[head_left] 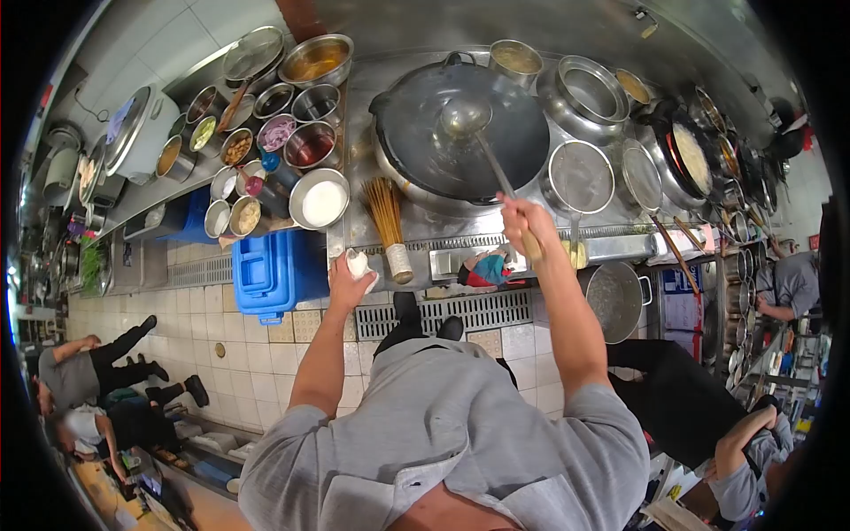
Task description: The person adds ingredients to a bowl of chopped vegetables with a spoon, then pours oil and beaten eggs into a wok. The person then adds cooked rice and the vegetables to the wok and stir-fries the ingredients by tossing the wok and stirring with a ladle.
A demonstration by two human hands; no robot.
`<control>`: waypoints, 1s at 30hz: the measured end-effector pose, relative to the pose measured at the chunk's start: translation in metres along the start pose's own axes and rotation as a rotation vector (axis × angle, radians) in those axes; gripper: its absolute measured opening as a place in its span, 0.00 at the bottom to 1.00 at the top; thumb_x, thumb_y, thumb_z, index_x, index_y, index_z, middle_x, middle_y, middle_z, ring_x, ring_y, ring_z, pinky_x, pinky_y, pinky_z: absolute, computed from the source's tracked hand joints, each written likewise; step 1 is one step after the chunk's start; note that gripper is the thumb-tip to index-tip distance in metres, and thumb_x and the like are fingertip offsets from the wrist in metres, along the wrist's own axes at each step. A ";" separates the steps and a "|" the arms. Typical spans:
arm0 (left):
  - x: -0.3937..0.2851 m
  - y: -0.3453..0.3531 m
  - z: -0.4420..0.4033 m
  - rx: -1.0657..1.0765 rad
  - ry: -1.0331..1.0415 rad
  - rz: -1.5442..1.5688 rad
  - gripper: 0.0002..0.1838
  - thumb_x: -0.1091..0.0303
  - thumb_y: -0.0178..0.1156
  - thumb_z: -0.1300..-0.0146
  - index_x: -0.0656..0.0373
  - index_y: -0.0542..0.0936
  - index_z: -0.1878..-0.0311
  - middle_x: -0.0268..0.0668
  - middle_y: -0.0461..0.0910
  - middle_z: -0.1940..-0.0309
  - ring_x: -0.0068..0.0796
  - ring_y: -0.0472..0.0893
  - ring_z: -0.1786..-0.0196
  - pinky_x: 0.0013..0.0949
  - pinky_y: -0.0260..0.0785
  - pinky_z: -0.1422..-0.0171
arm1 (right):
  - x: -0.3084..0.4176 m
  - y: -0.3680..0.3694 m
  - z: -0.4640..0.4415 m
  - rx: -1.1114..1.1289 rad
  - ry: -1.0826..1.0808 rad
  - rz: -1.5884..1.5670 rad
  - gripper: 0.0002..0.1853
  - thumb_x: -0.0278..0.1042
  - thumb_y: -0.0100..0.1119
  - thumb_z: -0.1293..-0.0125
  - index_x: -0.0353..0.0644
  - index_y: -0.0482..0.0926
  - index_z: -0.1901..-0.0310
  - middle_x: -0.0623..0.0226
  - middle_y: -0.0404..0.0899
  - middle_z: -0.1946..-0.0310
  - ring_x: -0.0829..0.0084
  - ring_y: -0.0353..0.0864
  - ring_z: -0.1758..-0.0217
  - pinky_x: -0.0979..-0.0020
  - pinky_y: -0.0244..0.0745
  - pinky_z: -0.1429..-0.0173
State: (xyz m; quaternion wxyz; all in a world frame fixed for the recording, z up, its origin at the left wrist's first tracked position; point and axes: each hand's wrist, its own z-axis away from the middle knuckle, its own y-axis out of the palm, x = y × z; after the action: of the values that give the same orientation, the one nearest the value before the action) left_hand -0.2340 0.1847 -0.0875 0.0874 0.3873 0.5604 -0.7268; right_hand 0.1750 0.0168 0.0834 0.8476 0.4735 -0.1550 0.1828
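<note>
My right hand point(528, 221) is closed around the handle of a long metal ladle point(494, 164). The ladle's bowl rests in or just above a large dark wok point(407, 133), which holds no visible food. My left hand point(346, 287) grips a bunched white cloth point(359, 265) at the counter's front edge, to the wok's lower left. Beside this hand a bamboo wok brush point(386, 221) lies with its wrapped end towards me. Above the cloth stands a metal bowl of white powder or grains point(323, 202).
Containers of ingredients, including sliced onion point(277, 134), crowd the left counter. A blue lidded bin point(264, 274) stands below. Right of the wok are a mesh strainer point(580, 177) and a large pot point(611, 301). Other people point(788, 283) are at both sides.
</note>
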 end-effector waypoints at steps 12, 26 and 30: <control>0.017 -0.044 0.007 0.017 0.147 0.201 0.52 0.57 0.75 0.47 0.61 0.57 0.24 0.50 0.67 0.33 0.46 0.68 0.32 0.45 0.62 0.28 | -0.005 -0.018 0.019 -0.632 -0.494 0.983 0.11 0.29 0.57 0.33 0.37 0.77 0.51 0.70 0.70 0.78 0.78 0.66 0.84 0.70 0.61 0.81; 0.284 -0.412 -0.304 -0.833 -0.164 0.113 0.35 0.61 0.72 0.41 0.54 0.71 0.31 0.57 0.76 0.45 0.44 0.80 0.47 0.42 0.74 0.41 | -0.126 0.125 0.009 -0.152 -0.469 -0.173 0.22 0.28 0.40 0.22 0.30 0.63 0.31 0.75 0.63 0.75 0.88 0.58 0.86 0.79 0.55 0.84; 0.341 -0.430 -0.388 -0.738 -0.222 -0.041 0.44 0.53 0.71 0.43 0.48 0.63 0.25 0.64 0.64 0.32 0.60 0.67 0.30 0.49 0.63 0.28 | -0.147 0.180 -0.022 -0.154 -0.496 -0.242 0.22 0.29 0.40 0.21 0.30 0.63 0.30 0.75 0.63 0.74 0.86 0.60 0.84 0.77 0.56 0.80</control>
State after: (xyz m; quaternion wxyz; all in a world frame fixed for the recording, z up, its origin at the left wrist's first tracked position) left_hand -0.5280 0.7853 -0.0195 0.2665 0.2377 0.7790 -0.5154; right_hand -0.0353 0.0994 0.1422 0.8328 0.4530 -0.3136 -0.0534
